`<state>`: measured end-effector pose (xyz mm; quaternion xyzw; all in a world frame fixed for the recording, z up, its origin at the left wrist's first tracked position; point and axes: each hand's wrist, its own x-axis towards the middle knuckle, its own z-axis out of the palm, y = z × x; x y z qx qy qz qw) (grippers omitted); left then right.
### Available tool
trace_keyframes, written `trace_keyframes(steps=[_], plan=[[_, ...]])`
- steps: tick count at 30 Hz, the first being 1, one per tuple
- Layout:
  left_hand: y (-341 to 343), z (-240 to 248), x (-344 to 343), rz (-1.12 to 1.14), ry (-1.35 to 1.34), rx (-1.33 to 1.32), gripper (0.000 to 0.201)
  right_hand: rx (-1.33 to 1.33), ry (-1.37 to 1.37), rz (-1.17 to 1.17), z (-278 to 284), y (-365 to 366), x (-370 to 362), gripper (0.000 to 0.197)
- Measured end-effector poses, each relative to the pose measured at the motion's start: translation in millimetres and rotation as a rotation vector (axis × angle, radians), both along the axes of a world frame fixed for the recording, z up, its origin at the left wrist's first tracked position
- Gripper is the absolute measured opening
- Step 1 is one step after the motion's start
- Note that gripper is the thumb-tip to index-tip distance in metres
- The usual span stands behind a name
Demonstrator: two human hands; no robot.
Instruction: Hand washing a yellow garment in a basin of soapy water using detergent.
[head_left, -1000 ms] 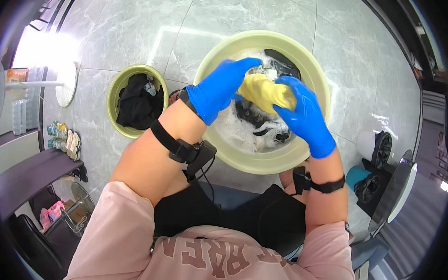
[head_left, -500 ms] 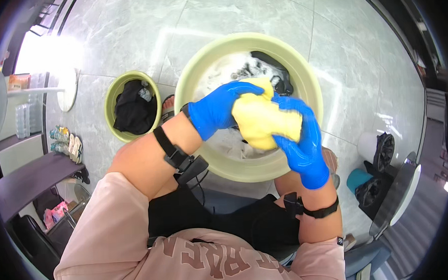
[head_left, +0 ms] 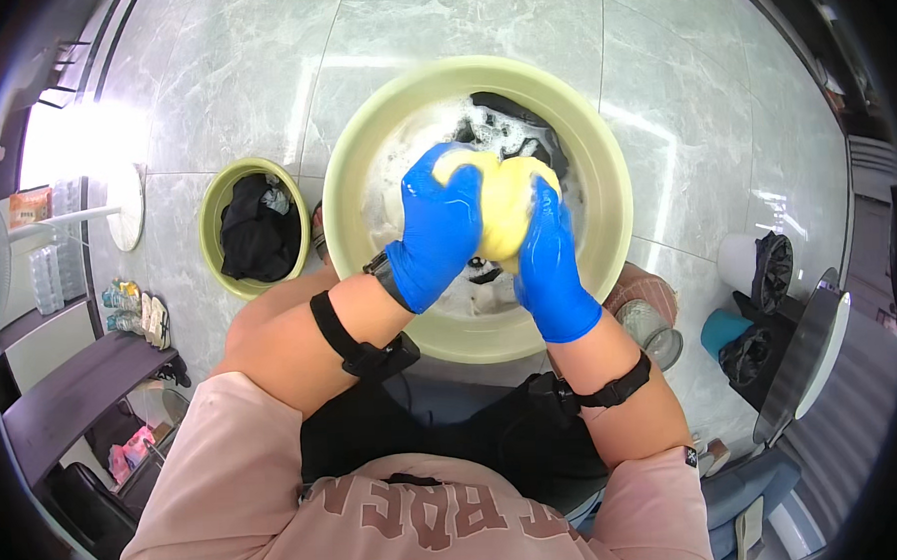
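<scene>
- Large basin [head_left: 471,343], pale green, centre of the frame; lies slightly farther left in the picture than half a second earlier. It contains suds [head_left: 392,174] and dark clothes [head_left: 506,105], partly hidden by the hands.
- Bench [head_left: 78,391], dark, lower left.
- Small tub [head_left: 209,225], green, left of centre, filled with black clothes [head_left: 259,238].
- Left hand [head_left: 436,225], blue-gloved: fingers curled about the yellow cloth.
- Right hand [head_left: 553,270], blue-gloved: fingers closed together along the cloth's right side; earlier they spread around its end.
- Yellow cloth [head_left: 506,207], mid-frame over the basin, held between both hands; now bunched, formerly longer.
- Shoes [head_left: 156,321], pale, at left.
</scene>
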<state>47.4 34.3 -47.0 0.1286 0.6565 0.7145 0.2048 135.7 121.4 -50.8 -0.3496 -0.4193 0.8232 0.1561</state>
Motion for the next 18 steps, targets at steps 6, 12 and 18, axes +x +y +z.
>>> trace_keyframes(steps=[6, 12, 18], plan=[[-11, -18, -6, -0.034, 0.382, -0.148, 0.011, -0.514, 0.042, 0.170, -3, -4, -14, 0.042], [-19, -39, -9, -0.053, -0.027, -0.140, 0.019, 0.029, -0.164, 0.247, -21, 24, 2, 0.045], [-46, -7, -32, -0.039, -0.971, -0.163, 0.040, 1.251, -0.309, 0.519, 16, 17, -6, 0.061]])
